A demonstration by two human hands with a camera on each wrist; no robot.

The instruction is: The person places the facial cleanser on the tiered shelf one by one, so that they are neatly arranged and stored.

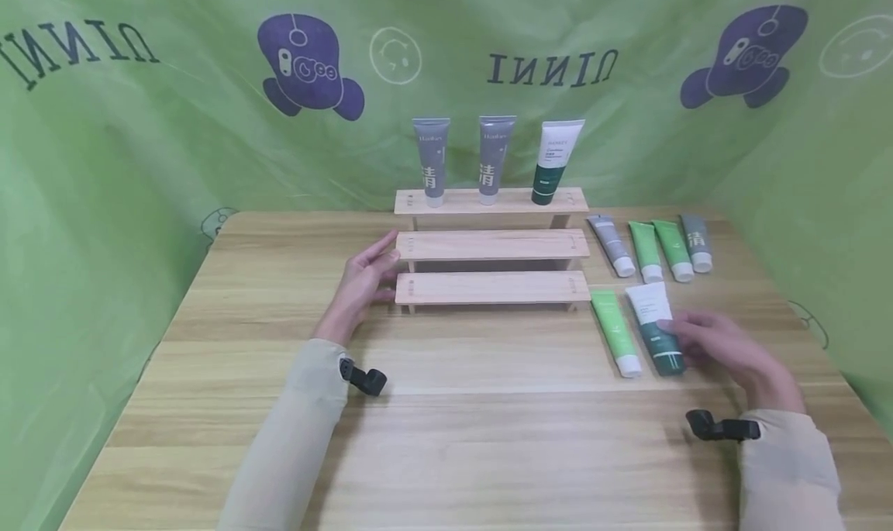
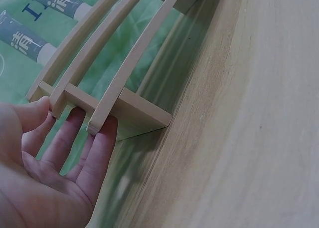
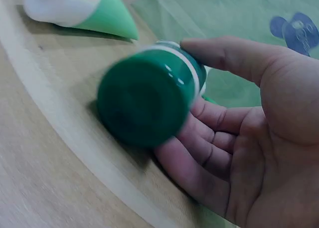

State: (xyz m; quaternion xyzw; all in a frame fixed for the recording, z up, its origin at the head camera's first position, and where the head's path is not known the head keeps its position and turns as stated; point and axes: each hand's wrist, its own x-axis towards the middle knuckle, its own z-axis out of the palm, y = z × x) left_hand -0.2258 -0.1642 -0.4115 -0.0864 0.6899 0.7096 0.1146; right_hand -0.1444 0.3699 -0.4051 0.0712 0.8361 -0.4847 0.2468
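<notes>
While a white-and-green tube (image 1: 647, 305) is pinched by its green part between thumb and fingers of the right hand (image 1: 722, 350), toward the right edge of the worktop (image 1: 502, 461), the wooden rack (image 1: 491, 287) is held at its left end by the left hand (image 1: 364, 279).

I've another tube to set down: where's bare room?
Bare: the middle shelf, the bottom shelf, and the table between the forearms or left of the left one. Crowded: right of the shelves, where the right hand grips one of six tubes.
</notes>
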